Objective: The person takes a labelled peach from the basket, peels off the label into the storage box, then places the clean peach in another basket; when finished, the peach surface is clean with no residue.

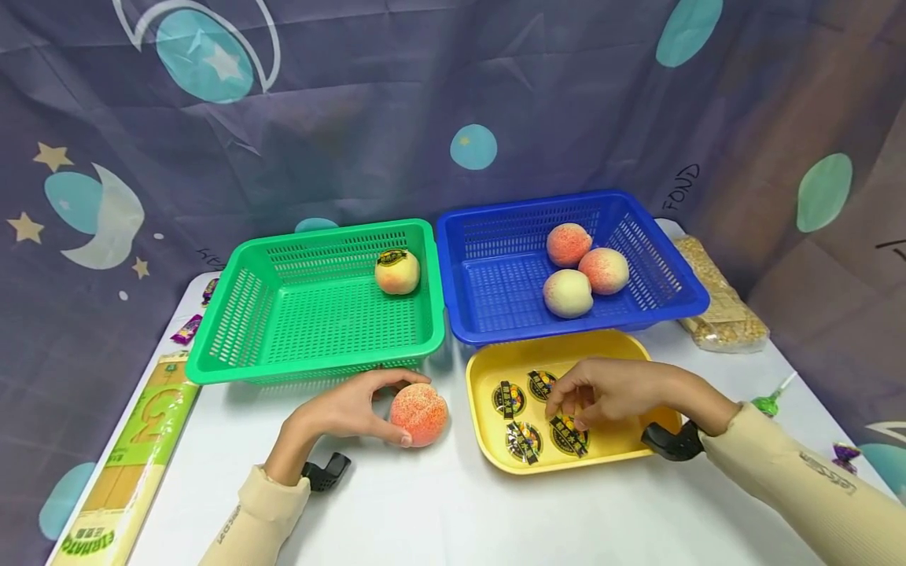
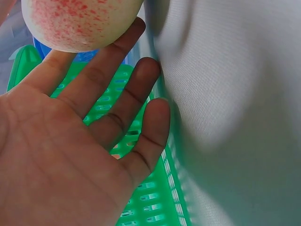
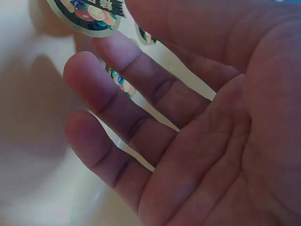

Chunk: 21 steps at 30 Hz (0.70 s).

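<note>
So, w/ the yellow tray [image 1: 488,440] as our landmark: our left hand [image 1: 347,410] sits just left of it on the white table [image 1: 439,511], thumb and fingers curled round a peach [image 1: 419,414] that rests on the table just left of the tray. In the left wrist view the peach [image 2: 80,21] touches the fingertips while the lower fingers [image 2: 150,127] look fairly straight. Our right hand [image 1: 609,393] hovers over the tray, fingers bent down toward the round stickers [image 1: 524,440] lying inside; we can't tell whether it pinches one. In the right wrist view the fingers [image 3: 108,108] are loosely spread just above a sticker [image 3: 87,12].

Behind the tray & to its left is the green basket [image 1: 233,330] w/ one stickered peach [image 1: 397,272]. Directly behind the tray is the blue basket [image 1: 495,314] w/ three peaches [image 1: 586,270]. Far left of the tray lies a long green box [image 1: 127,456]; behind it to the right, a bag of grain [image 1: 722,303].
</note>
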Each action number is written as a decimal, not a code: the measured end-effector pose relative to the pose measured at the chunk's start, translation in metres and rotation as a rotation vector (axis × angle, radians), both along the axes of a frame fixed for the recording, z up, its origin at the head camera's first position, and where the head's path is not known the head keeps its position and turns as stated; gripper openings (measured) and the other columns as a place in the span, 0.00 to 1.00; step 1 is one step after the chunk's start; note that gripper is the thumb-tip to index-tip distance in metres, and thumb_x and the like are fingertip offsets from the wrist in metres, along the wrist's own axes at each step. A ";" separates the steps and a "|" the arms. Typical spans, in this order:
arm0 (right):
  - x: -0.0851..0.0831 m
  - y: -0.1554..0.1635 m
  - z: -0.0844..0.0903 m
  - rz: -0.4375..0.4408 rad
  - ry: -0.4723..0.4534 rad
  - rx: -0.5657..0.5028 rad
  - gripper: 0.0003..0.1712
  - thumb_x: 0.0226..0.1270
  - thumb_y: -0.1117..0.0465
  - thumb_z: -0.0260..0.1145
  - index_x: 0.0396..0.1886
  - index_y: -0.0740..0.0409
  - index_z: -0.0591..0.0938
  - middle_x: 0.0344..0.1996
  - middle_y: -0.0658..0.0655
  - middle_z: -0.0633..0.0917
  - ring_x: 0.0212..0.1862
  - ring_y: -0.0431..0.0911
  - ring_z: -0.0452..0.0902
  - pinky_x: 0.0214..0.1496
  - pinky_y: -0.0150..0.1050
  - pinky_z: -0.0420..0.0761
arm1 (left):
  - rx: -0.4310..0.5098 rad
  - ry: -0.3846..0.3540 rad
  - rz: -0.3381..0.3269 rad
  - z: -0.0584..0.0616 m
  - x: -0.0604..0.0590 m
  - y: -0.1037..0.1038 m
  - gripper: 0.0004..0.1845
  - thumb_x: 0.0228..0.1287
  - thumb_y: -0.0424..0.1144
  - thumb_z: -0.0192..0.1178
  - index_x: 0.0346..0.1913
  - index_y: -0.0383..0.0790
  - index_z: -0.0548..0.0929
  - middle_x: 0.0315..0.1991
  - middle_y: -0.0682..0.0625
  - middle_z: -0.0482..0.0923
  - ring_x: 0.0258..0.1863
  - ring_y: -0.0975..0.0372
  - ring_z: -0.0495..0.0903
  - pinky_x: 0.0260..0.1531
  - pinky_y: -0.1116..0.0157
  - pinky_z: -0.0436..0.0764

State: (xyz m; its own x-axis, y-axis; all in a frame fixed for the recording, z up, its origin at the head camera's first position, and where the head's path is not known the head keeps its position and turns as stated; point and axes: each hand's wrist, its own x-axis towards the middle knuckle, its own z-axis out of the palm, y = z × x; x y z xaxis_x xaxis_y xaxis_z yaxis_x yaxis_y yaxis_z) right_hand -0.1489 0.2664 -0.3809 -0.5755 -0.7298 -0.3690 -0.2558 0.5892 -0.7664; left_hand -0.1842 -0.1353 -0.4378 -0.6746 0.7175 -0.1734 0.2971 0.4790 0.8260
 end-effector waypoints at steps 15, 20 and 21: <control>-0.001 0.011 0.010 -0.031 0.071 -0.002 0.20 0.67 0.60 0.71 0.58 0.57 0.84 0.43 0.55 0.88 0.36 0.38 0.79 0.40 0.32 0.80 | 0.003 0.006 0.021 0.000 0.002 -0.002 0.39 0.46 0.48 0.82 0.64 0.61 0.77 0.52 0.58 0.82 0.53 0.60 0.79 0.61 0.53 0.75; -0.002 0.024 0.024 -0.040 0.201 -0.076 0.19 0.70 0.58 0.69 0.59 0.52 0.84 0.42 0.50 0.88 0.36 0.37 0.80 0.37 0.34 0.82 | 0.020 0.022 0.017 -0.003 0.007 -0.002 0.38 0.45 0.47 0.82 0.62 0.66 0.77 0.51 0.61 0.82 0.51 0.62 0.79 0.53 0.58 0.78; -0.002 0.028 0.028 -0.054 0.244 -0.100 0.18 0.71 0.59 0.69 0.59 0.51 0.84 0.41 0.49 0.88 0.36 0.38 0.81 0.37 0.34 0.82 | 0.030 0.023 0.011 -0.002 0.008 -0.002 0.39 0.45 0.46 0.82 0.63 0.66 0.77 0.51 0.61 0.82 0.51 0.63 0.79 0.52 0.59 0.78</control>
State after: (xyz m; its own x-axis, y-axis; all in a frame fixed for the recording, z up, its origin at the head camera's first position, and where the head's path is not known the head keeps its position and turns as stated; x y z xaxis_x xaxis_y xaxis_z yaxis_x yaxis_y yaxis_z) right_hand -0.1511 0.2945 -0.3528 -0.6779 -0.7213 -0.1422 -0.4106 0.5319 -0.7406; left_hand -0.1762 -0.1378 -0.4398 -0.6860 0.7148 -0.1360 0.3111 0.4571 0.8333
